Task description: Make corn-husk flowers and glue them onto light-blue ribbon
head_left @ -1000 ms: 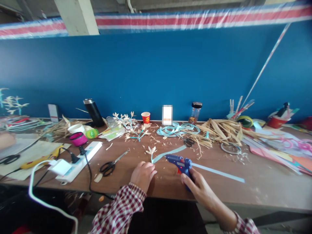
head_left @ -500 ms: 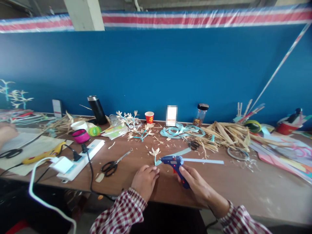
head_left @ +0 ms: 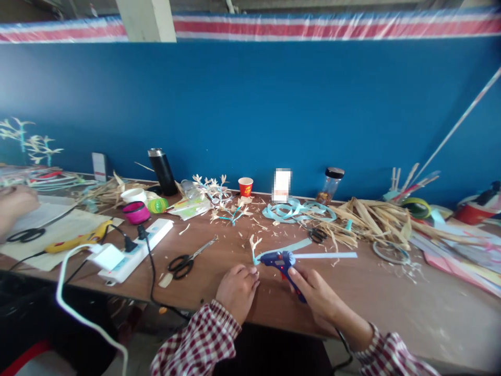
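My right hand (head_left: 319, 295) grips a blue hot glue gun (head_left: 279, 258), a long pale glue stick (head_left: 326, 256) jutting from its back. The gun's nozzle points left, at the stem of a small cream-petalled handmade flower (head_left: 254, 243). My left hand (head_left: 237, 292) is closed, its fingertips at the base of that flower; they hide the lower stem. From the stem a light blue strip (head_left: 293, 246) runs off to the right behind the gun. Whether the nozzle touches the stem or strip, I cannot tell.
Black-handled scissors (head_left: 181, 266) and a white power strip (head_left: 152, 237) lie left. Behind are finished flower sprigs (head_left: 234, 213), a red paper cup (head_left: 246, 186), coiled blue ribbon (head_left: 297, 211) and dried husks (head_left: 376, 219). Another person's hand (head_left: 18, 206) is at far left.
The flower has turned, its petals now looking narrower, and the gun's nozzle is nearer its stem. The whole view has shifted slightly. Both hands keep their grips.
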### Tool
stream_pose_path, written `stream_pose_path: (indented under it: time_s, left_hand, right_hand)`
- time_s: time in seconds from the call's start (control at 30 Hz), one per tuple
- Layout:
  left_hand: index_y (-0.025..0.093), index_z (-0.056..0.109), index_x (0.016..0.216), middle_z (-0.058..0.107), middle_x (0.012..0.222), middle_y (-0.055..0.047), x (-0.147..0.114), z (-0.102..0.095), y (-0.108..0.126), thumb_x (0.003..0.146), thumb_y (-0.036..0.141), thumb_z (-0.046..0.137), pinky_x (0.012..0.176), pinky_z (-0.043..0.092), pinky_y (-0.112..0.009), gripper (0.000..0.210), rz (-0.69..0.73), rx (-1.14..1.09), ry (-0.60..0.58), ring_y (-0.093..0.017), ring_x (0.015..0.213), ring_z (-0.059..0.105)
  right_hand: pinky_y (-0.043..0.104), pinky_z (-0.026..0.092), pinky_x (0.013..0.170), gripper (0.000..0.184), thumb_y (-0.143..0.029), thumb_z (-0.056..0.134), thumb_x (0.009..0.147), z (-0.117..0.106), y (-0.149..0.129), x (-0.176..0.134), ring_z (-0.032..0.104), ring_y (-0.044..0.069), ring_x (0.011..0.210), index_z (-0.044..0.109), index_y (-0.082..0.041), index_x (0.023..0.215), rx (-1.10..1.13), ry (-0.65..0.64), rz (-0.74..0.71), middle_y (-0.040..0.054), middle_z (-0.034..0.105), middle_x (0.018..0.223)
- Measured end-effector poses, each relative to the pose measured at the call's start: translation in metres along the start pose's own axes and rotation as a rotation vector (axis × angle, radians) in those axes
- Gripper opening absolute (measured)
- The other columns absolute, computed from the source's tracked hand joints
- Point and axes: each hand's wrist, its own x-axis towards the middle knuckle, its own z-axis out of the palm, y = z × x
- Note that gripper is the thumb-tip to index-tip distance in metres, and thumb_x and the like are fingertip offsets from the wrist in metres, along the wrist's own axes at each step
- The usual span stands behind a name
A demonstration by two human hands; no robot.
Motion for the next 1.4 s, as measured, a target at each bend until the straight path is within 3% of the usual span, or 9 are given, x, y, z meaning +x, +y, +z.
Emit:
stream_pose_path:
  time_s: [0.13, 0.33, 0.5, 0.63, 0.83, 1.07, 1.4]
  left_hand:
    - [0.017, 0.066, 0.092, 0.069, 0.091, -0.005, 0.001, 0.001, 0.001, 0.083, 0.017, 0.052, 0.079, 0.051, -0.038, 0.017, 0.016, 0.015, -0.004, -0.021, 0.087, 0.059]
    - [0.017, 0.067, 0.085, 0.07, 0.091, -0.005, 0.003, -0.001, 0.002, 0.084, 0.016, 0.05, 0.078, 0.052, -0.037, 0.017, 0.049, -0.033, 0.02, -0.02, 0.087, 0.059]
    - [0.018, 0.065, 0.098, 0.068, 0.097, -0.007, 0.001, 0.002, -0.001, 0.084, 0.014, 0.05, 0.079, 0.051, -0.039, 0.021, 0.058, -0.057, 0.014, -0.021, 0.092, 0.058]
    - [0.017, 0.066, 0.092, 0.068, 0.097, -0.006, 0.0, 0.006, -0.003, 0.085, 0.015, 0.049, 0.082, 0.051, -0.038, 0.019, 0.048, -0.066, 0.021, -0.02, 0.092, 0.059]
    - [0.017, 0.066, 0.095, 0.068, 0.095, -0.006, 0.001, 0.006, -0.005, 0.086, 0.014, 0.046, 0.083, 0.05, -0.038, 0.022, 0.038, -0.061, -0.038, -0.02, 0.093, 0.058]
    - [0.017, 0.066, 0.093, 0.069, 0.091, -0.006, 0.001, 0.01, -0.006, 0.087, 0.018, 0.047, 0.083, 0.05, -0.038, 0.02, 0.068, -0.006, -0.016, -0.019, 0.094, 0.058]
    - [0.018, 0.064, 0.098, 0.068, 0.095, -0.004, 0.0, 0.016, -0.008, 0.087, 0.018, 0.048, 0.085, 0.049, -0.037, 0.02, 0.085, 0.003, -0.038, -0.018, 0.097, 0.057]
  right_hand:
    - [0.024, 0.032, 0.052, 0.04, -0.047, 0.038, 0.088, 0.0, -0.002, 0.0, 0.044, 0.012, 0.053, 0.054, -0.016, 0.069, -0.098, 0.007, -0.025, -0.002, 0.05, 0.056]
    - [0.024, 0.032, 0.052, 0.042, -0.046, 0.036, 0.089, 0.0, 0.0, 0.001, 0.044, 0.012, 0.051, 0.05, -0.017, 0.063, -0.084, -0.006, 0.003, -0.0023, 0.049, 0.053]
    - [0.024, 0.032, 0.052, 0.043, -0.047, 0.037, 0.089, -0.001, 0.003, 0.001, 0.045, 0.012, 0.051, 0.05, -0.017, 0.061, -0.084, -0.005, 0.013, -0.0016, 0.05, 0.053]
    - [0.024, 0.032, 0.052, 0.046, -0.049, 0.038, 0.088, -0.001, 0.007, 0.001, 0.044, 0.012, 0.051, 0.052, -0.016, 0.06, -0.089, -0.024, 0.023, -0.0012, 0.05, 0.053]
    - [0.024, 0.035, 0.054, 0.044, -0.049, 0.035, 0.089, -0.002, 0.008, 0.001, 0.043, 0.012, 0.054, 0.055, -0.017, 0.067, -0.06, -0.085, -0.024, -0.002, 0.05, 0.057]
    - [0.025, 0.037, 0.057, 0.042, -0.047, 0.034, 0.09, -0.004, -0.002, -0.001, 0.047, 0.014, 0.059, 0.059, -0.016, 0.078, -0.044, -0.069, -0.033, -0.0001, 0.055, 0.064]
    - [0.027, 0.04, 0.059, 0.04, -0.046, 0.036, 0.089, -0.004, -0.001, 0.002, 0.053, 0.017, 0.062, 0.06, -0.018, 0.075, -0.113, -0.022, -0.069, 0.002, 0.062, 0.067]
